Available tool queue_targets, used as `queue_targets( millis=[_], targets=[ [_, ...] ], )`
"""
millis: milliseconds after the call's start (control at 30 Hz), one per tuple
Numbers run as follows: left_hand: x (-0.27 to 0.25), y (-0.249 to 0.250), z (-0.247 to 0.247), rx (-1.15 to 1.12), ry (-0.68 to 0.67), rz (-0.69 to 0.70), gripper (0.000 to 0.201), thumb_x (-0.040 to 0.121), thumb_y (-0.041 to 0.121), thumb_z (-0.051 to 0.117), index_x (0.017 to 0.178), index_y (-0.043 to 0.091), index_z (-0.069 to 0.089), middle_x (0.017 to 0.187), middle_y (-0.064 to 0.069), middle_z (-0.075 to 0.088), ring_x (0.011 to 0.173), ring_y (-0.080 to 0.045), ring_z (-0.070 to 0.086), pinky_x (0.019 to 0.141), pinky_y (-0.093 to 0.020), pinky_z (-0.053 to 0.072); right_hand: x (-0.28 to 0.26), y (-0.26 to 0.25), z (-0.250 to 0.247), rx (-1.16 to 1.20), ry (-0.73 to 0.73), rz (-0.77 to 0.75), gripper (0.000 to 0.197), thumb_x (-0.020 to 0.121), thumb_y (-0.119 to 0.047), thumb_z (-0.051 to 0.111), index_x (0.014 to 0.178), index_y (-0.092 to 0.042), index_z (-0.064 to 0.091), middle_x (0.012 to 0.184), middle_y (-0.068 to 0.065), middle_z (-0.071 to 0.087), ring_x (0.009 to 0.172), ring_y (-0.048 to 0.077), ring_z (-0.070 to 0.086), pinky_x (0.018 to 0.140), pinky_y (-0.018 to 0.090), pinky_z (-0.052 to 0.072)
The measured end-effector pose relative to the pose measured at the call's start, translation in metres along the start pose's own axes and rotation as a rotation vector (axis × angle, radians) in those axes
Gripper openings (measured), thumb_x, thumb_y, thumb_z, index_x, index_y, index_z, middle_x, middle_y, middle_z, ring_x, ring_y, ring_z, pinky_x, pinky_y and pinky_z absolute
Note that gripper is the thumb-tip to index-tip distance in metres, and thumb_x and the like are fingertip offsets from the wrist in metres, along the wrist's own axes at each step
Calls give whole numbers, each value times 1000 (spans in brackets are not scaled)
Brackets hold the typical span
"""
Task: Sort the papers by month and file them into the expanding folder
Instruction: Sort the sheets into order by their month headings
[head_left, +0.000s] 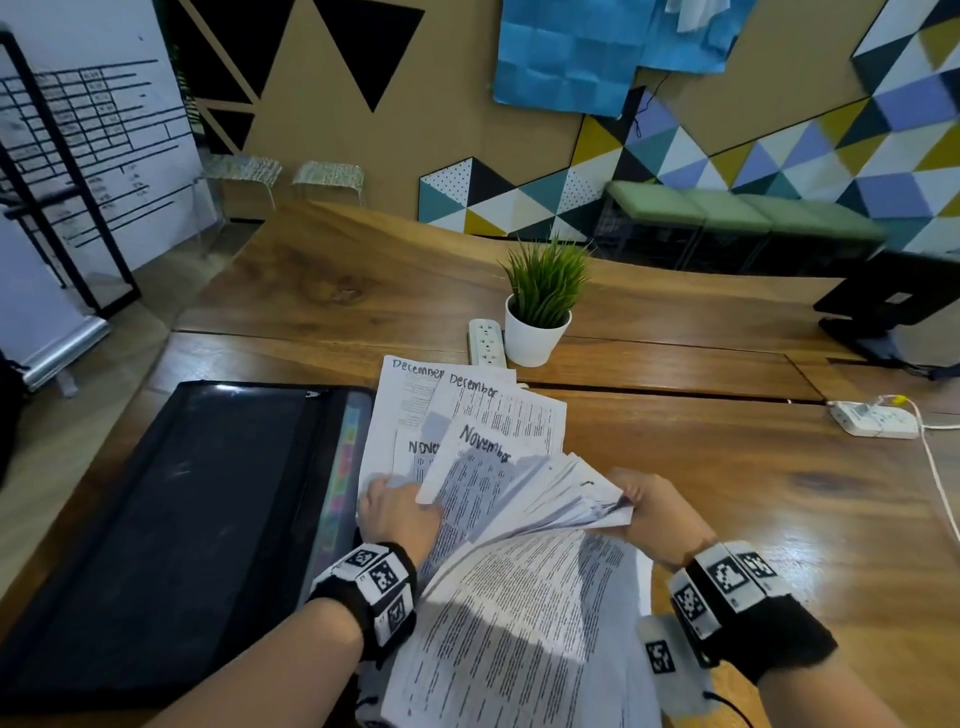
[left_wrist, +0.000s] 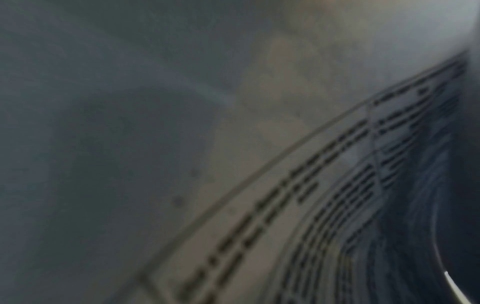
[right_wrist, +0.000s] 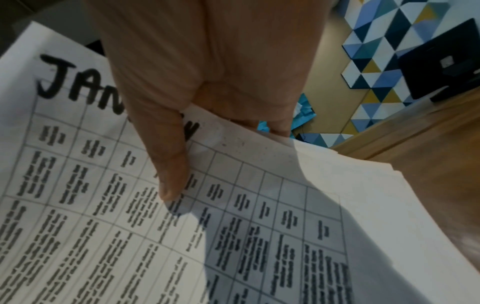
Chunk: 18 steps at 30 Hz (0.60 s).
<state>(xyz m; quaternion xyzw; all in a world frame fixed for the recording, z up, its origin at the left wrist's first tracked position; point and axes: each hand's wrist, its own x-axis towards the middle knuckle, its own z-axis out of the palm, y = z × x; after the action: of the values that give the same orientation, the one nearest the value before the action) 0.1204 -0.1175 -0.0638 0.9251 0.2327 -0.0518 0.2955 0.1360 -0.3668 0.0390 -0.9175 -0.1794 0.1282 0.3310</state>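
Observation:
A black expanding folder (head_left: 171, 519) lies open on the left of the table, its coloured tabs (head_left: 343, 467) facing the papers. Sheets headed December (head_left: 410, 395) and November (head_left: 410, 457) lie fanned beside it. My left hand (head_left: 397, 512) rests on them and holds the lower corner of another November sheet (head_left: 483, 457); its fingertips are hidden. My right hand (head_left: 654, 512) grips the edge of a thick fanned stack (head_left: 566, 499). In the right wrist view the thumb (right_wrist: 166, 164) presses a sheet headed "JAN" (right_wrist: 91, 185). The left wrist view is a blur of printed paper (left_wrist: 285, 205).
A potted plant (head_left: 540, 312) and a white power strip (head_left: 487, 340) stand just beyond the papers. A second power strip (head_left: 872, 420) with a cable lies at the right. A black monitor stand (head_left: 883, 306) sits at the far right. Bare wooden table (head_left: 753, 493) spreads to the right.

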Motion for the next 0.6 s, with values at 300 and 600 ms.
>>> queue_targets(
  millis=[300,600],
  targets=[
    [0,-2,6,178,-88,140,28,91,18,53,118,15,59,136,2,43,117,-21,46,98,-36,43,11,-6,5,-73,-44,-32,29,72,-12,76,94,-29,69,93,-12,68,87,2,64,78,16,51],
    [7,2,-4,-122,-257,-55,64,84,9,70,140,8,39,129,-11,58,116,-26,57,99,-34,46,15,-3,-4,-42,-59,34,31,74,-9,74,82,-37,65,77,-25,68,79,-12,61,69,7,49]
  ],
)
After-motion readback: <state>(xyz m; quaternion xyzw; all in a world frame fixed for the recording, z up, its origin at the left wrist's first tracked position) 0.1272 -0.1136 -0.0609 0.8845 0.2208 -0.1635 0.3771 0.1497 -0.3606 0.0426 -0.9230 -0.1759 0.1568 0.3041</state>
